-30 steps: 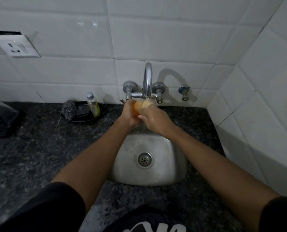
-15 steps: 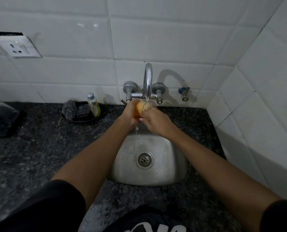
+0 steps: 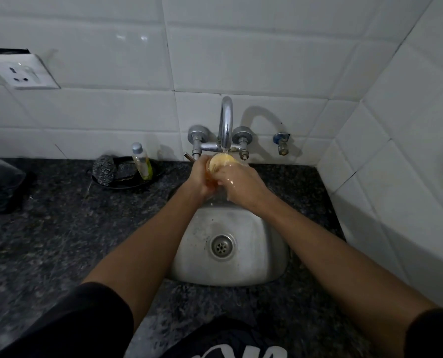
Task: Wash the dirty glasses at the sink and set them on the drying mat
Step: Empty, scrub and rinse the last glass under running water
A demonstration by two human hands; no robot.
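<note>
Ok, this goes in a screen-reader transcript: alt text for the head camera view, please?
Both hands, left hand and right hand, hold an amber glass under the running tap above a small steel sink. On the dark granite counter to the left, a tray holds scrubbers and a small bottle.

Walls: glossy white tiles (image 3: 241, 55) in long courses, meeting in a corner at the right.
Counter: dark speckled stone counter (image 3: 47, 241) running along the back wall.
Socket: white wall socket (image 3: 21, 73) high on the left, its plate tilted off the tiles.
Valve: small side valve (image 3: 282, 143) on the back wall.
Light: dim, with soft glints on the upper tiles.
</note>
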